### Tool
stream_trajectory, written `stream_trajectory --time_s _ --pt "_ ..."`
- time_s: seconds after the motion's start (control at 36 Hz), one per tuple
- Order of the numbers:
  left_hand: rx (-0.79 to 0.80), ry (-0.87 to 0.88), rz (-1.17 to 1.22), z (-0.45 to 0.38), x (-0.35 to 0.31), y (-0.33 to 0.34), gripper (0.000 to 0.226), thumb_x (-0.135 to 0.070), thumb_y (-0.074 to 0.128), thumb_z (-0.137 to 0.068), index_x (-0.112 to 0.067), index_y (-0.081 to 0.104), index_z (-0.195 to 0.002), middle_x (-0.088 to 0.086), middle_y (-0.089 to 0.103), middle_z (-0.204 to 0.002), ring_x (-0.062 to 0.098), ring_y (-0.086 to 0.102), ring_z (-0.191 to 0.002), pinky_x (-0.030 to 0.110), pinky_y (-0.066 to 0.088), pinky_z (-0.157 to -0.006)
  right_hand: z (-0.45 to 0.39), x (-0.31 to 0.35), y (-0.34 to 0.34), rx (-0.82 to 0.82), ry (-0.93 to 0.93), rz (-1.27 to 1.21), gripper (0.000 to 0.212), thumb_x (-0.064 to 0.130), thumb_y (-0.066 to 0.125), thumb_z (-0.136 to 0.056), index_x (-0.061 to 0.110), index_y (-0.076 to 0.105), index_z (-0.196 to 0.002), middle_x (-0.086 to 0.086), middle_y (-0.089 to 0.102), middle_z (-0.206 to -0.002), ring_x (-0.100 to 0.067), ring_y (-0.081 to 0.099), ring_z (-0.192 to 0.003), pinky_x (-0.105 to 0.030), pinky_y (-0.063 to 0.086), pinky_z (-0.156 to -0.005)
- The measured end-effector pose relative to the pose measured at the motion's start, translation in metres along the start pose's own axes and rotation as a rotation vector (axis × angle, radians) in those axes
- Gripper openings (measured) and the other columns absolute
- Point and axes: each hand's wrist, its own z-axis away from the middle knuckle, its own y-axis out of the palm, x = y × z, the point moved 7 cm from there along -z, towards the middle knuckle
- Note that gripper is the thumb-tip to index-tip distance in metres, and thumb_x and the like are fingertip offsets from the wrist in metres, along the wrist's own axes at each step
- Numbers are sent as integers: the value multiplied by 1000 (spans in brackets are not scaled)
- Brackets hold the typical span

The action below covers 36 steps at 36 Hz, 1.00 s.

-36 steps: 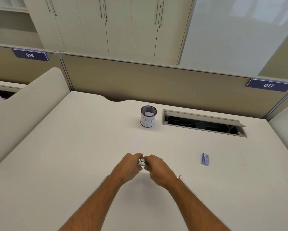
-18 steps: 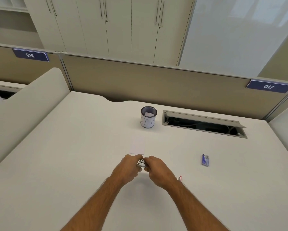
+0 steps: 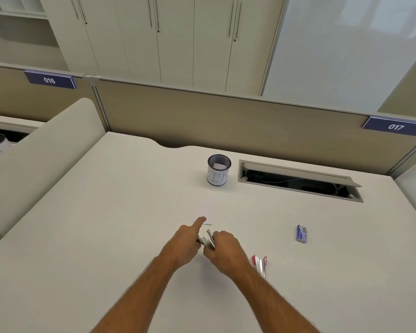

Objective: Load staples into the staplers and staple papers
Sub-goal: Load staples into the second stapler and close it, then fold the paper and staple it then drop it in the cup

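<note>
Hands meet over the middle of the white desk (image 3: 106,212), both working on a small metal stapler (image 3: 208,240) held between them just above the surface. The left hand (image 3: 184,245) has most of its fingers curled around the stapler's left side, while its index finger sticks out straight, pointing forward, its tip at the near edge of a small white paper (image 3: 205,211) lying flat on the desk. The right hand (image 3: 225,251) is curled over the stapler's right side, gripping it from above; the stapler appears hinged open, its metal parts splayed, though the fingers hide much of it.

To the right of the right forearm, a second stapler (image 3: 259,264) with red parts lies on the desk, untouched. Farther right, well apart from both hands, sits a small blue box of staples (image 3: 301,233).

At the back of the desk stands a round mesh cup (image 3: 218,170) wrapped in a white label, with a piece of white paper visible inside it. Just beside the cup on the right, a cable hatch (image 3: 298,180) is set into the desk with its lid tilted open, and dark cables show inside.
</note>
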Motion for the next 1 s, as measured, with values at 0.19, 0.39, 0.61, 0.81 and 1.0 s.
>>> stream_trajectory --time_s 0.19,0.39,0.61,0.81,1.0 --pt "-64 -62 -70 5 25 -12 51 -6 52 -96 -26 44 -142 -3 62 -99 15 64 -85 27 56 -74 -2 9 24 18 169 -18 27 43 63 -90 18 55 -82 4 58 -73 -18 62 -68 -28 51 -63" --pt "-80 -92 -145 -4 46 -26 39 -6 44 -99 -16 55 -135 4 69 -106 23 66 -93 37 58 -83 -8 11 41 38 312 -111 27 36 64 -81 19 48 -68 5 55 -67 -15 55 -58 -23 41 -48" --pt "-71 -74 -170 -25 52 -25 32 -13 45 -102 -14 60 -130 5 69 -118 22 66 -101 31 55 -86 -19 12 50 59 347 -55 32 49 61 -82 22 48 -71 7 54 -72 -16 58 -66 -25 44 -56" --pt "-54 0 -187 -51 53 -23 32 -12 50 -100 -10 59 -131 7 60 -131 23 58 -118 31 46 -99 -41 3 17 -59 337 76 54 71 49 -90 21 45 -71 6 54 -73 -21 58 -72 -29 41 -62" --pt "-4 66 -291 -77 41 -19 52 -23 49 -103 -13 37 -153 3 28 -164 26 27 -148 43 37 -113 -72 -14 -3 -127 265 106 29 37 51 -102 13 60 -116 -6 65 -116 -26 58 -112 -35 50 -81"
